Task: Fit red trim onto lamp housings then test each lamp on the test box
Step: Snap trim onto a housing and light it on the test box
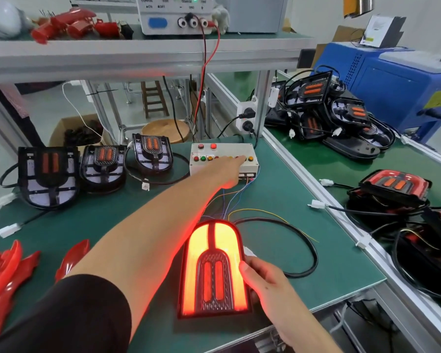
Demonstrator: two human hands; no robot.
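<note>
A green mat point(303, 263) covers the bench, which is framed in aluminium rail. Another green bench point(303, 149) runs along the right, heaped with black housings point(323, 110) and their cables, and a blue machine point(397, 82) stands at its far end. An upper shelf point(138, 54) crosses the far side, carrying a power supply point(176, 19) and red parts point(69, 24). Beyond it, on the pale floor, stand a cardboard box point(69, 131) and a round stool point(166, 131).

On the near mat a lamp point(214, 271) glows red and orange. The right hand point(265, 284) grips its right edge, thumb on the lit face. The left hand point(229, 171) reaches far across to the test box point(224, 159), fingers extended onto its row of buttons. Three unlit housings point(97, 166) stand in a row left of the box. Loose red trim point(8, 271) lies at the near left.
</note>
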